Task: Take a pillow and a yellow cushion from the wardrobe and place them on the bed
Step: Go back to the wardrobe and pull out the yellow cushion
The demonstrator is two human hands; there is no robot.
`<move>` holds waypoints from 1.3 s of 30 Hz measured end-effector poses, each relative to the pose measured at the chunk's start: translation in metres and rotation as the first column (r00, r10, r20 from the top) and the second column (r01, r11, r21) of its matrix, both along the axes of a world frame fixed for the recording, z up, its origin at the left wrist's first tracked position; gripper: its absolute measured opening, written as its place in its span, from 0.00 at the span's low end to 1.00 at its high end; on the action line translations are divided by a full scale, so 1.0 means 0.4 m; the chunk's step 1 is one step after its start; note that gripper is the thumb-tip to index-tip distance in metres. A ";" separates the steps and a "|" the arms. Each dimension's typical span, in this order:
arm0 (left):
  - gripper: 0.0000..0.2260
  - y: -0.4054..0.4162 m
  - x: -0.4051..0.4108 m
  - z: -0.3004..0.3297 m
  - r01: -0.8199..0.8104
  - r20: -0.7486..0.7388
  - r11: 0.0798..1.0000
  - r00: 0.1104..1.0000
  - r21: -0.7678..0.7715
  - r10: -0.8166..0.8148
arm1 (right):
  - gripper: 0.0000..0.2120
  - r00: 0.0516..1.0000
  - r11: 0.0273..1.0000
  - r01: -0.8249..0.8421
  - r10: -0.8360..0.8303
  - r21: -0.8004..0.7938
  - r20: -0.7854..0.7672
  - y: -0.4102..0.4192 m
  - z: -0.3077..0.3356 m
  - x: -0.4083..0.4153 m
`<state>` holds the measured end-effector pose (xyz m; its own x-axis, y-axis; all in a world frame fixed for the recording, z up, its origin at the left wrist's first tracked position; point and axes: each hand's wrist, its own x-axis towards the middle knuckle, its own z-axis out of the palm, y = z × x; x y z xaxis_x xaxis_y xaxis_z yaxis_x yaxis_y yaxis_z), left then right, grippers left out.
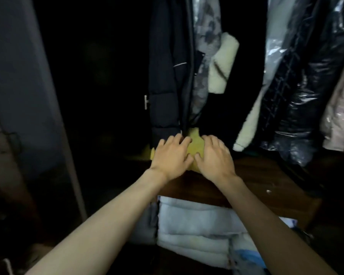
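The yellow cushion (197, 148) lies on a dark wooden shelf (262, 175) inside the wardrobe, mostly hidden under hanging coats and my hands. My left hand (172, 155) rests on its left part, fingers spread. Beside it, my right hand (214, 157) presses on the cushion's right part, fingers spread too. Neither hand has closed around it. Below the shelf lies a pale blue-white padded bundle (195, 231), possibly the pillow or folded bedding; I cannot tell which.
A dark puffer jacket (167, 76) hangs right over the cushion. To the right hang a cream fleece coat (222, 64), plastic-covered dark coats (298, 86) and a pink one (342, 108). The wardrobe door (24, 86) stands at the left. The wardrobe's left interior is dark.
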<state>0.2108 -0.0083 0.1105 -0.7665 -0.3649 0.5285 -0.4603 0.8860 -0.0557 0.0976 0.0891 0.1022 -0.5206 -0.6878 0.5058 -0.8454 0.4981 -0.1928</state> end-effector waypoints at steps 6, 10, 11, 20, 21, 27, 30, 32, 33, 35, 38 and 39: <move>0.22 -0.126 -0.152 -0.135 -0.025 0.130 0.988 0.992 0.149 0.006 | 0.25 0.992 0.987 0.100 -0.109 0.125 0.066 -0.018 -0.131 -0.169; 0.21 -0.194 -0.237 -0.167 0.026 0.158 0.994 0.987 0.110 -0.043 | 0.27 0.983 0.981 0.077 -0.105 0.179 0.148 -0.096 -0.216 -0.290; 0.20 -0.209 -0.257 -0.173 0.046 0.155 0.995 0.986 0.084 -0.059 | 0.27 0.979 0.975 0.081 -0.118 0.209 0.169 -0.117 -0.239 -0.321; 0.14 -0.317 -0.429 -0.215 0.091 0.290 0.984 0.956 -0.152 -0.044 | 0.28 0.965 0.938 0.117 -0.185 0.326 0.185 -0.269 -0.414 -0.496; 0.15 -0.314 -0.443 -0.227 0.101 0.311 0.982 0.949 -0.159 -0.047 | 0.23 0.968 0.940 0.115 -0.179 0.322 0.177 -0.266 -0.416 -0.506; 0.19 -0.287 -0.485 -0.260 0.104 0.322 0.982 0.945 -0.160 -0.048 | 0.14 0.978 0.974 0.001 -0.048 0.225 0.205 -0.187 -0.397 -0.518; 0.18 -0.280 -0.492 -0.242 0.105 0.248 0.988 0.966 -0.115 -0.074 | 0.14 0.983 0.980 -0.042 0.006 0.195 0.185 -0.094 -0.404 -0.483; 0.17 -0.276 -0.496 -0.236 0.106 0.214 0.991 0.973 -0.081 -0.087 | 0.16 0.991 0.978 -0.043 0.017 0.202 0.133 -0.025 -0.411 -0.462; 0.17 -0.274 -0.497 -0.238 0.098 0.206 0.993 0.975 -0.062 -0.083 | 0.17 0.994 0.974 -0.034 0.010 0.223 0.109 0.009 -0.413 -0.453; 0.19 -0.273 -0.501 -0.249 0.049 0.209 0.999 0.977 -0.001 -0.048 | 0.22 0.998 0.957 0.000 -0.017 0.291 0.055 0.071 -0.410 -0.436; 0.27 -0.267 -0.504 -0.276 -0.057 0.238 0.986 0.971 0.159 0.018 | 0.24 0.995 0.937 0.003 -0.037 0.348 0.091 0.139 -0.387 -0.403; 0.30 -0.264 -0.505 -0.286 -0.084 0.245 0.976 0.969 0.202 0.032 | 0.23 0.990 0.941 -0.024 -0.025 0.337 0.141 0.154 -0.379 -0.390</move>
<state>0.0089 -0.1139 -0.0039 -0.8353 -0.4950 0.2392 -0.5069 0.8619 0.0134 -0.0584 0.1506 -0.0494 -0.5697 -0.8050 0.1656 -0.8217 0.5547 -0.1308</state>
